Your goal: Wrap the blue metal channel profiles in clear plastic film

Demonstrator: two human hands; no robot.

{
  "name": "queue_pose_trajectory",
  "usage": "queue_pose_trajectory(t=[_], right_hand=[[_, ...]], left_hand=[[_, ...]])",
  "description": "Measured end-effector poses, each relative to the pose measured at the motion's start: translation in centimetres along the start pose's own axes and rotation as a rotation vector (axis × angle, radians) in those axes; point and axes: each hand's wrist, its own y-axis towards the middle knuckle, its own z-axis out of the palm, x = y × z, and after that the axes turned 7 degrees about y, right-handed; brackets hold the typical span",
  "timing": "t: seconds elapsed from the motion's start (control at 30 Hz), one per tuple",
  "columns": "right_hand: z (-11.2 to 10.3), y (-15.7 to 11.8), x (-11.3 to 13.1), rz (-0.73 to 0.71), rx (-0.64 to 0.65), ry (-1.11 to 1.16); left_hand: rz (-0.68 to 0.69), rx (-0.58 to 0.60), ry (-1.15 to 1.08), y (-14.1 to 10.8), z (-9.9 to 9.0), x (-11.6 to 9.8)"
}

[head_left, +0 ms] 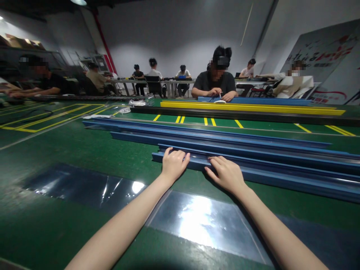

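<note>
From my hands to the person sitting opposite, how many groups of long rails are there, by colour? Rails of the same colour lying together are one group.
Blue: 2 (near group, far group)
Yellow group: 1
Black group: 1
Total: 4

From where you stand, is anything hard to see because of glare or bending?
Head view: white glare washes out the middle of the clear sheet; a smaller bright spot sits on the dark film; the wide lens seems to stretch the forearms near the bottom edge; the far left background looks dim and soft.
</note>
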Motion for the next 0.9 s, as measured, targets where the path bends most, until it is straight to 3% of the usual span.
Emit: queue_pose_trajectory(t=[0.9], right_hand=[[0.1, -0.1, 0.0, -0.006, -0.008, -0.018]], left_hand=[[-0.491, 0.039, 0.07, 0.1, 0.0, 2.3]])
